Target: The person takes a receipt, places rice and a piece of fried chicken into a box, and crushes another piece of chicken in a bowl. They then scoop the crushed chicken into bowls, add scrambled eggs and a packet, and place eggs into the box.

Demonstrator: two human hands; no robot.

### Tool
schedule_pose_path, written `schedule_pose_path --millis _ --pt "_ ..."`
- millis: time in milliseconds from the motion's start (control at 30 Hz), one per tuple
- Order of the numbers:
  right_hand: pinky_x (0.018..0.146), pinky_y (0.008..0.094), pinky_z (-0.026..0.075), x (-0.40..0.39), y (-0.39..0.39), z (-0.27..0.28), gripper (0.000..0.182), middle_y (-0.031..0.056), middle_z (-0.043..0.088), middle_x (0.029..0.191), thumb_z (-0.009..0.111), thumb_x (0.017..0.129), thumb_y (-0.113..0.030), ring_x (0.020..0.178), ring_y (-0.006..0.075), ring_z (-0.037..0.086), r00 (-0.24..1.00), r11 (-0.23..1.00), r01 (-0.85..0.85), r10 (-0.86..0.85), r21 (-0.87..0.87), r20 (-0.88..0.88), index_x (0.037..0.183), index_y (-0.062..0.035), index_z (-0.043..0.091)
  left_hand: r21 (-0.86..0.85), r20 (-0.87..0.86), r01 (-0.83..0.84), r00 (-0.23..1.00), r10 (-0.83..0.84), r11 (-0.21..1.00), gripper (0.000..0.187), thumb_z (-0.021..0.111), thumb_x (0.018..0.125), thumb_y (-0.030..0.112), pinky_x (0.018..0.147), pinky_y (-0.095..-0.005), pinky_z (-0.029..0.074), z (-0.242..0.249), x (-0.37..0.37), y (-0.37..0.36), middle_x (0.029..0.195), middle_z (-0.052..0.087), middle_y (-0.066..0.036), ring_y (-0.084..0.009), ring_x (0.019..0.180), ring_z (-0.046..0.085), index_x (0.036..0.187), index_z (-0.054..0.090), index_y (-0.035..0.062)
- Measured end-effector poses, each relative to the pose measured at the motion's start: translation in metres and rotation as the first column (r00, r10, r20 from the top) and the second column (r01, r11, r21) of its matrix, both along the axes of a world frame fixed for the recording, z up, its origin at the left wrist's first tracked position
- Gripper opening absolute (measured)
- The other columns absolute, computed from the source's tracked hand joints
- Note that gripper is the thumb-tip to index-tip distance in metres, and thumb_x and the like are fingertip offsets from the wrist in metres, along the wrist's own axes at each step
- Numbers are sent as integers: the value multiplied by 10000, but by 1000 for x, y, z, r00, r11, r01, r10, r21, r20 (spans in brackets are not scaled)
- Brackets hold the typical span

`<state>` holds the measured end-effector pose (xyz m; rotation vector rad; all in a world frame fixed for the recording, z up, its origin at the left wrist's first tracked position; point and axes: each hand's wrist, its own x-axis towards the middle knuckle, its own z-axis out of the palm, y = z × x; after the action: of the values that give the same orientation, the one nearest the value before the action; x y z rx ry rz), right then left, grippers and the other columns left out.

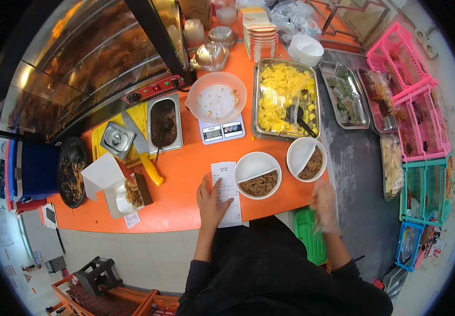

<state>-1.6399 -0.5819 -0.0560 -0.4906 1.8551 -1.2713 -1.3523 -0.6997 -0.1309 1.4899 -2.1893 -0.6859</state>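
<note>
My left hand [213, 204] lies on the left part of a long printed receipt [231, 197], its fingers stretched out and apart. The receipt rests on the orange counter and reaches over its front edge. Just right of it stands a round white bowl [251, 164] with a divider and shredded brown meat in one half. A second divided white bowl [297, 152] with similar meat is further right. My right hand [324, 207], in a clear plastic glove, is below that bowl at the counter's right front corner. Motion smears its fingers; nothing can be made out in them.
Behind the bowls are a tray of yellow food [283, 79] with a black utensil and a kitchen scale [222, 131] carrying a clear bowl. To the left are a metal meat pan [177, 139], a yellow-handled knife [152, 169] and an open box [117, 197]. Pink baskets [422, 113] line the right.
</note>
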Motion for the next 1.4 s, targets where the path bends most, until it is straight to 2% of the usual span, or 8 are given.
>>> schedule_pose_path --millis 67,133,500,700,967,1033,1133,1400 --pt "402 196 383 47 -8 4 300 11 479 698 480 913 -298 506 83 477 999 982 -14 20 188 -29 1049 -32 509 41 51 55 997 -57 998 672 734 683 305 1008 -472 264 -6 10 0 1361 373 -135 -335 1260 311 1278 476 129" --pt "387 218 389 82 -25 0 315 19 510 707 480 906 -264 505 92 494 962 983 -174 157 59 225 1072 3 499 78 86 156 983 -162 985 714 697 689 423 1018 -469 230 -15 23 -1 1389 362 -77 -338 1287 282 1305 453 157" --pt "370 306 419 95 -78 -17 172 68 466 508 453 843 -100 382 162 469 950 999 13 -2 -34 312 743 31 500 23 202 348 916 -346 937 885 683 634 569 975 -553 189 -17 10 14 1392 324 -82 -309 1297 243 1356 371 161" --pt "449 269 487 106 -80 -36 171 49 496 672 492 864 -170 493 102 476 924 993 40 6 -113 382 940 -17 498 -33 -7 78 997 -78 996 1014 700 612 576 965 -514 192 -30 -27 32 1314 326 -158 -294 1248 271 1328 282 -8" --pt "472 192 390 104 13 -42 485 2 479 695 539 888 -317 556 74 466 982 992 34 -10 -124 190 1251 -16 430 208 -281 285 934 -222 936 853 624 772 470 1061 -428 172 -29 13 28 1412 232 -209 -337 1314 215 1338 236 -37" --pt "470 191 383 99 33 -46 473 3 503 734 557 874 -260 606 72 500 983 988 148 -143 -37 117 1262 -25 423 395 -790 391 607 89 831 840 462 860 544 1106 -390 96 -32 -4 10 1465 135 -194 -305 1366 117 1383 147 -34" --pt "478 194 440 76 34 -42 420 27 517 752 507 868 -81 661 97 563 951 954 300 -299 6 83 1277 -35 422 470 -874 442 355 333 764 845 236 883 636 1109 -404 46 -39 -34 -6 1476 125 -179 -272 1378 85 1411 96 -8" --pt "524 206 475 -8 -34 -38 627 57 524 1095 525 767 17 819 107 559 992 998 39 -45 -52 -114 1347 -122 332 511 -859 432 275 432 743 940 140 804 750 1110 -388 48 -48 -59 15 1497 71 -128 -249 1382 72 1437 51 61"
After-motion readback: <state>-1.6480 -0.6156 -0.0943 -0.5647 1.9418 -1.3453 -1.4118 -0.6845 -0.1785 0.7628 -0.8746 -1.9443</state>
